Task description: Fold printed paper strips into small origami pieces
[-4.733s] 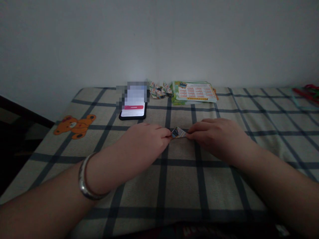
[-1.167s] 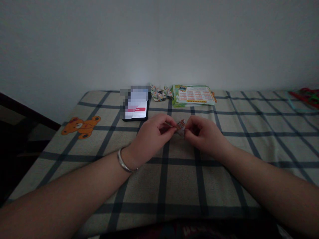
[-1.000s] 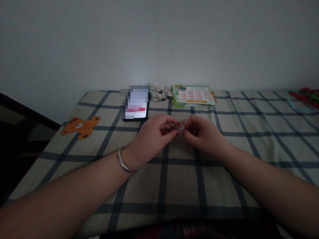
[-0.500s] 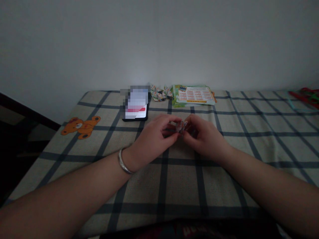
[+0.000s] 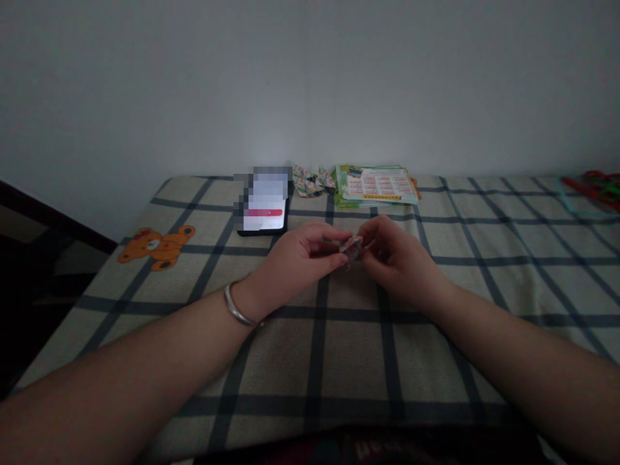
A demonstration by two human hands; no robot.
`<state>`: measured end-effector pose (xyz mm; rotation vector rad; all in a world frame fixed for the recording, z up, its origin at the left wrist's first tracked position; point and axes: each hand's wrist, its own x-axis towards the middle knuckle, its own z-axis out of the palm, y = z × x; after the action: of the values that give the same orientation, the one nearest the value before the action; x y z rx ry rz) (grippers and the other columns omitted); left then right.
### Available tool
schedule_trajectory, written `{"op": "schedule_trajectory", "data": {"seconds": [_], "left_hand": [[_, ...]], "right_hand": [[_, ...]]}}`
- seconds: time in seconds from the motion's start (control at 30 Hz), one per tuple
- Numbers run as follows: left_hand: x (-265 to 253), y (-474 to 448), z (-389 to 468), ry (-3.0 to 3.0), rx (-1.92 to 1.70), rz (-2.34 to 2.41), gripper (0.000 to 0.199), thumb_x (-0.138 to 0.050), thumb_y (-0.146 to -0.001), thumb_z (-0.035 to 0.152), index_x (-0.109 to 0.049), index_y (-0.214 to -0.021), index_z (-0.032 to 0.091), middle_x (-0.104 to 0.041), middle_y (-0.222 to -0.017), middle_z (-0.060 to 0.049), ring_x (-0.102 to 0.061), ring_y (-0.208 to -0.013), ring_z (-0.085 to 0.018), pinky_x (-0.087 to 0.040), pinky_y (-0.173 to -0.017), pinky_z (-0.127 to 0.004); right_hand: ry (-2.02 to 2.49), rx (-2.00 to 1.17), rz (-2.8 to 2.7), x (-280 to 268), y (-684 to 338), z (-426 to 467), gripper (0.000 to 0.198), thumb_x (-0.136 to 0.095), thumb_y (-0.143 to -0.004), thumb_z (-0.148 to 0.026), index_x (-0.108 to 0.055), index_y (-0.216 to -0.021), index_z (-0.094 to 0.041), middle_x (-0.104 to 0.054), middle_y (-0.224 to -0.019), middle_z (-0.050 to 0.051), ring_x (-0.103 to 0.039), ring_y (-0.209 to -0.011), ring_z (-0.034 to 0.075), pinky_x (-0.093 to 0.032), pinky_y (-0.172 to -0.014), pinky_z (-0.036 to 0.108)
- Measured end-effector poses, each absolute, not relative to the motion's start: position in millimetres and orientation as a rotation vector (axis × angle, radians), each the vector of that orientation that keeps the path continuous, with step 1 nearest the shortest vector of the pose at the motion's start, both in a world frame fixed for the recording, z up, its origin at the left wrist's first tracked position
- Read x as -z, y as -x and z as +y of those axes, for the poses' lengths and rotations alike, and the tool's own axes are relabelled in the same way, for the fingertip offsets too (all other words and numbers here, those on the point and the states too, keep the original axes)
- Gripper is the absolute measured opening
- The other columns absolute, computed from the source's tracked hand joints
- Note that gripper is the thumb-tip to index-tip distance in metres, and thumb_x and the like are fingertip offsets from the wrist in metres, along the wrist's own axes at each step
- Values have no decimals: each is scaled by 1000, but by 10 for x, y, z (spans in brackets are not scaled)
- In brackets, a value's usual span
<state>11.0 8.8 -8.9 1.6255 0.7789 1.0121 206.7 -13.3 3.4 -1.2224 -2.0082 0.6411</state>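
A small piece of folded printed paper [image 5: 351, 247] is between my two hands, above the checked cloth. My left hand [image 5: 310, 252], with a silver bangle at the wrist, pinches the paper's left side between thumb and fingers. At its right edge, the curled thumb and index finger of my right hand [image 5: 393, 252] hold the paper. Fingers hide part of its shape. Behind my hands lie similar folded paper pieces [image 5: 312, 182], beside a stack of printed cards [image 5: 376, 185].
A phone [image 5: 264, 206] with a lit, partly blurred screen lies behind my left hand. An orange bear picture [image 5: 157, 247] is at the left on the checked tablecloth [image 5: 271, 374]. Red and green items [image 5: 598, 190] lie at the far right. A wall [image 5: 310, 84] rises behind the table.
My left hand has shifted slightly left, and my right fingers have lifted a little. The folded paper has turned between them and shows a different side.
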Motion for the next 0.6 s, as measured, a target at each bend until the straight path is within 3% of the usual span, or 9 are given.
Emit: {"op": "schedule_trajectory", "data": {"seconds": [0.37, 0.6], "left_hand": [[103, -117, 86, -1578, -935, 802, 31, -70, -76, 12, -62, -106, 15, -73, -101, -5, -72, -92, -17, -60, -87, -36], [91, -92, 75, -1703, -936, 852, 25, -67, -80, 15, -64, -105, 15, -72, -102, -5, -71, -90, -16, -59, -87, -34]], "right_hand": [[1188, -715, -1987, -7, -2083, -121, 23, -61, -83, -23, -59, -106, -21, -69, -87, 0, -57, -59, 9, -45, -53, 22], [1279, -545, -2030, -1, -2105, -105, 12, -61, -84, -29, -64, -91, -20, -63, -70, -3, -52, -54, 9, -39, -49, 22]]}}
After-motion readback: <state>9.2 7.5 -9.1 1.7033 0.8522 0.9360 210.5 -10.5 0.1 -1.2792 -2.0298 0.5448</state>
